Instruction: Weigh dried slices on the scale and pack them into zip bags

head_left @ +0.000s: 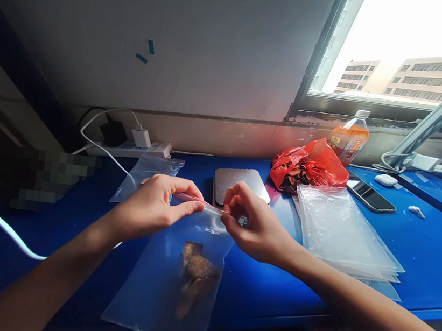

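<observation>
A clear zip-lock bag (148,286) with a red seal strip hangs between my two hands at the front of the blue table. Inside it lie brown, dried-looking pieces (199,268), whose kind I cannot tell. My left hand (163,201) pinches the strip between thumb and fingers on the left. On the right, my right hand (248,220) grips the same strip, fingers curled. Just behind the hands sits a flat silver-topped scale (235,181), partly covered by my right hand. Another clear bag (156,165) lies behind my left hand.
To the right lies a stack of clear zip-lock bags (343,230). Behind it are a red plastic bag (314,164) with dark pieces, an orange drink bottle (351,136) and a phone (372,193). A power strip (158,149) and white cable (1,223) are at left.
</observation>
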Action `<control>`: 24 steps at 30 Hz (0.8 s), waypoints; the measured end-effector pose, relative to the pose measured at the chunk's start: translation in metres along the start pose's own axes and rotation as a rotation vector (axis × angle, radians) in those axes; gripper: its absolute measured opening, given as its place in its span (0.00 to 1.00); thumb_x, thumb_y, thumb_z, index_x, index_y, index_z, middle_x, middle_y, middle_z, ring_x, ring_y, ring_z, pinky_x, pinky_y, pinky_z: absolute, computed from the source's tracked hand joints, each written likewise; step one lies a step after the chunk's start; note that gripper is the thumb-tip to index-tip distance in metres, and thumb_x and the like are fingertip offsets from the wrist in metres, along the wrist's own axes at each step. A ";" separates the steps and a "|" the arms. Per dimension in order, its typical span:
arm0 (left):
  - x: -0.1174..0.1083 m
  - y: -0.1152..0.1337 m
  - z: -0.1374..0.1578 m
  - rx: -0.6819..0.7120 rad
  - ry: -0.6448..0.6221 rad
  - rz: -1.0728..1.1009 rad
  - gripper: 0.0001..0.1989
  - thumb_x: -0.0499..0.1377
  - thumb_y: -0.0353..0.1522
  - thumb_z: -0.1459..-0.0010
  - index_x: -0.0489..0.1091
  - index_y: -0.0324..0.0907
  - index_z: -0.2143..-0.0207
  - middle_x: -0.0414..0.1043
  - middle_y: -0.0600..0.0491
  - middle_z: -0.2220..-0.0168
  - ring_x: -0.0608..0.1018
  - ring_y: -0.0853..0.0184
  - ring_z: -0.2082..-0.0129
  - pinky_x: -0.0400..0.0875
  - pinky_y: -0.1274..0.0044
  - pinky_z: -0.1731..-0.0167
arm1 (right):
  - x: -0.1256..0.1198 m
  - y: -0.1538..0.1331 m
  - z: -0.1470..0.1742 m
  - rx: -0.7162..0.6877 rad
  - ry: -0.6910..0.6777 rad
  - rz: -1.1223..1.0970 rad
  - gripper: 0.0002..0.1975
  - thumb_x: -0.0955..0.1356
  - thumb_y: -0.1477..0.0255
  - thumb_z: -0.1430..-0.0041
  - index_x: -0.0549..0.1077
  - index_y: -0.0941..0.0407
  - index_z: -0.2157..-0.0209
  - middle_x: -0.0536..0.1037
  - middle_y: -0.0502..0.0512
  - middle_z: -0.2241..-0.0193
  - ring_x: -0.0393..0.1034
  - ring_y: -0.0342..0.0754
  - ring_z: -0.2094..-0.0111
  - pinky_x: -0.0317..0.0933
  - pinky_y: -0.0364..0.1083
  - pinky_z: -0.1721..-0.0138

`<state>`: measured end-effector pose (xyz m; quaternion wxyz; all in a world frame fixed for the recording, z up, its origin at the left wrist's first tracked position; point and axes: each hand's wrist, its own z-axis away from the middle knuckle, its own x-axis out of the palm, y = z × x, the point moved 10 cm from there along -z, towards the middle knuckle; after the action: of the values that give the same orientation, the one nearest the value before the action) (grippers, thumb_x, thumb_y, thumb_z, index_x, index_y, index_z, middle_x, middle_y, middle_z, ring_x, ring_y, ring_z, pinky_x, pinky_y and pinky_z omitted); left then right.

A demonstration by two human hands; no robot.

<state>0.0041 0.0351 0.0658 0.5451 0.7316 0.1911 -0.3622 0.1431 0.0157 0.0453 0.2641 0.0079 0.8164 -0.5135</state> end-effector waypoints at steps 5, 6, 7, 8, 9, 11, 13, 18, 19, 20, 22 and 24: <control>-0.009 -0.006 -0.001 -0.038 -0.018 0.039 0.09 0.63 0.39 0.46 0.77 0.45 0.72 0.78 0.56 0.74 0.77 0.67 0.73 0.66 0.82 0.77 | -0.001 0.003 -0.003 0.060 -0.021 -0.129 0.09 0.65 0.75 0.47 0.58 0.52 0.69 0.62 0.43 0.78 0.56 0.40 0.76 0.52 0.40 0.76; -0.013 -0.006 -0.001 -0.043 -0.013 0.042 0.09 0.63 0.40 0.46 0.77 0.44 0.72 0.78 0.56 0.73 0.76 0.68 0.73 0.66 0.82 0.76 | -0.003 0.005 -0.004 0.063 -0.013 -0.150 0.09 0.65 0.74 0.47 0.58 0.52 0.69 0.62 0.42 0.78 0.56 0.40 0.76 0.51 0.41 0.76; -0.019 -0.007 0.000 -0.057 0.004 0.052 0.10 0.63 0.40 0.47 0.77 0.43 0.72 0.78 0.56 0.72 0.76 0.68 0.73 0.66 0.82 0.76 | -0.006 0.007 -0.005 0.063 0.004 -0.161 0.09 0.65 0.73 0.47 0.58 0.52 0.69 0.62 0.42 0.77 0.55 0.40 0.76 0.51 0.41 0.77; -0.029 -0.009 0.001 -0.075 0.042 0.072 0.10 0.64 0.40 0.47 0.76 0.42 0.72 0.78 0.56 0.73 0.75 0.69 0.73 0.66 0.82 0.75 | -0.011 0.011 -0.006 0.064 0.029 -0.165 0.09 0.65 0.73 0.48 0.58 0.53 0.69 0.62 0.42 0.77 0.55 0.39 0.76 0.50 0.41 0.77; -0.041 -0.013 0.002 -0.097 0.092 0.102 0.10 0.64 0.39 0.48 0.76 0.41 0.71 0.77 0.57 0.73 0.75 0.70 0.72 0.66 0.82 0.73 | -0.017 0.015 -0.008 0.069 0.057 -0.167 0.09 0.65 0.73 0.48 0.58 0.53 0.69 0.61 0.42 0.77 0.55 0.39 0.77 0.50 0.41 0.77; -0.072 -0.026 0.007 -0.134 0.246 0.173 0.10 0.64 0.37 0.47 0.75 0.39 0.68 0.76 0.60 0.72 0.74 0.72 0.69 0.67 0.82 0.67 | -0.032 0.026 -0.013 0.089 0.121 -0.177 0.09 0.66 0.73 0.50 0.58 0.53 0.70 0.61 0.42 0.78 0.54 0.39 0.77 0.48 0.41 0.76; -0.099 -0.044 0.012 -0.182 0.368 0.221 0.10 0.62 0.36 0.45 0.74 0.38 0.66 0.76 0.62 0.69 0.74 0.75 0.65 0.66 0.80 0.59 | -0.050 0.035 -0.016 0.113 0.198 -0.194 0.09 0.66 0.72 0.51 0.60 0.54 0.70 0.62 0.42 0.78 0.55 0.39 0.77 0.49 0.41 0.76; -0.093 -0.067 0.007 -0.203 0.323 0.239 0.14 0.67 0.41 0.55 0.76 0.42 0.68 0.78 0.56 0.70 0.76 0.69 0.67 0.70 0.79 0.65 | -0.066 0.027 -0.017 0.076 0.273 -0.058 0.11 0.69 0.67 0.47 0.69 0.56 0.63 0.70 0.47 0.74 0.62 0.41 0.74 0.56 0.43 0.71; -0.083 -0.060 0.006 -0.168 0.296 0.225 0.15 0.67 0.43 0.54 0.76 0.42 0.68 0.77 0.55 0.71 0.76 0.67 0.69 0.70 0.79 0.69 | -0.058 0.024 -0.016 0.066 0.230 -0.030 0.12 0.69 0.65 0.45 0.70 0.56 0.61 0.72 0.48 0.73 0.64 0.42 0.72 0.58 0.43 0.71; -0.072 -0.052 0.005 -0.138 0.275 0.212 0.14 0.66 0.43 0.53 0.76 0.42 0.69 0.77 0.55 0.72 0.75 0.67 0.71 0.70 0.79 0.72 | -0.048 0.021 -0.015 0.055 0.177 -0.015 0.13 0.69 0.63 0.44 0.71 0.57 0.60 0.73 0.50 0.71 0.66 0.43 0.71 0.59 0.43 0.70; -0.047 -0.035 0.006 -0.101 0.198 0.190 0.15 0.64 0.45 0.50 0.75 0.41 0.70 0.76 0.53 0.73 0.74 0.67 0.74 0.68 0.79 0.76 | -0.025 0.012 -0.012 0.011 0.073 0.002 0.11 0.68 0.63 0.41 0.73 0.56 0.63 0.75 0.51 0.70 0.67 0.43 0.69 0.59 0.42 0.69; -0.034 -0.018 0.009 -0.040 0.179 0.132 0.15 0.63 0.45 0.47 0.76 0.42 0.70 0.76 0.54 0.73 0.74 0.67 0.74 0.67 0.79 0.76 | -0.010 0.001 -0.007 -0.048 0.032 0.025 0.09 0.66 0.66 0.39 0.73 0.56 0.68 0.74 0.50 0.73 0.66 0.42 0.71 0.58 0.41 0.71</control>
<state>-0.0334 0.0362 0.0773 0.5628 0.7612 0.1976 -0.2546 0.1488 0.0252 0.0508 0.2576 0.0200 0.8325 -0.4901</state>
